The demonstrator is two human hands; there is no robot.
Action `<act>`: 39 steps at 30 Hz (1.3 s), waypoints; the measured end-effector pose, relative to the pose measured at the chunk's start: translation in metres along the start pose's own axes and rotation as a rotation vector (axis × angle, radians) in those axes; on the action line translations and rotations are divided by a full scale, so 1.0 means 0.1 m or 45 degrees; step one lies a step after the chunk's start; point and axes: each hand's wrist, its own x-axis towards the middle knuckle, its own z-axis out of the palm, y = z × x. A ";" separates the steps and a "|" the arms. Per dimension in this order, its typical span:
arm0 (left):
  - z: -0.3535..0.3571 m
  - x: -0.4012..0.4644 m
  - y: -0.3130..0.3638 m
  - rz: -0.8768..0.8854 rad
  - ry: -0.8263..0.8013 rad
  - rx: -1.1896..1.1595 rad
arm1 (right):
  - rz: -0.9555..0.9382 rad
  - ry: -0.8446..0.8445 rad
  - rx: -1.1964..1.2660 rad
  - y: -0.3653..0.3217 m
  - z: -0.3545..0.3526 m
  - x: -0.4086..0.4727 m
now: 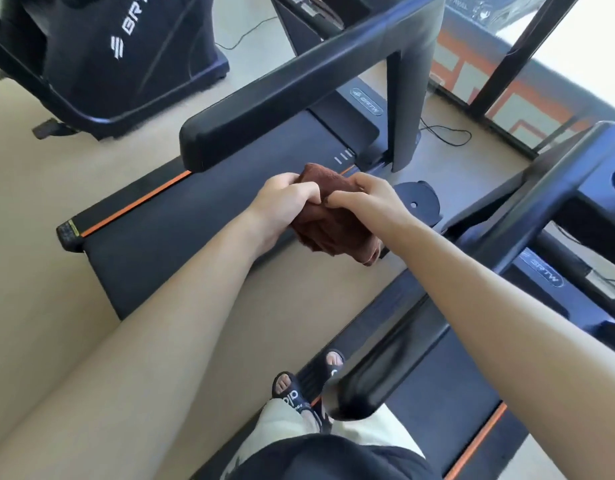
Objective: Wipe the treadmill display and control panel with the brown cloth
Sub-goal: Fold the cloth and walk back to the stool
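A bunched brown cloth [328, 223] hangs in the air between both of my hands, above the gap between two black treadmills. My left hand [285, 199] grips its upper left part with curled fingers. My right hand [366, 199] pinches its upper edge from the right. Part of the near treadmill's console [607, 188] shows at the right edge, with a round cup hole; its display is out of view. The cloth touches no machine.
The far treadmill has a black belt [181, 230] with an orange stripe and a thick handrail [264, 123] just beyond my hands. The near treadmill's handrail [403, 344] crosses under my right forearm. My sandalled feet [306, 386] stand by its deck. Another machine [119, 53] stands upper left.
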 end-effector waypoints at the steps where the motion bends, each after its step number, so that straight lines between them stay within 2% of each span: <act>1: 0.00 0.04 0.01 -0.009 -0.004 0.017 | 0.005 -0.001 0.006 0.01 -0.01 0.03; 8: 0.12 0.53 0.02 -0.020 -0.003 0.132 | 0.008 0.058 -0.003 0.26 -0.09 0.46; 14: 0.39 1.17 -0.26 -0.028 -0.069 0.191 | 0.075 0.138 -0.102 0.65 -0.17 0.85; 19: 0.49 1.89 -0.64 -0.047 -0.185 0.243 | 0.155 0.149 -0.359 1.02 -0.05 1.32; 25: 0.33 2.93 -1.53 0.093 -0.384 0.286 | 0.321 0.219 -0.651 1.54 0.51 2.00; 29: -0.04 3.21 -1.79 0.146 -0.430 0.371 | 0.378 0.252 -0.483 1.70 1.02 2.16; 32: -0.12 3.28 -1.70 0.147 -0.509 0.412 | 0.371 0.384 -0.321 1.69 1.16 2.12; 39: 0.31 3.76 -1.57 0.157 -0.615 0.546 | 0.418 0.703 -0.036 2.00 1.12 2.35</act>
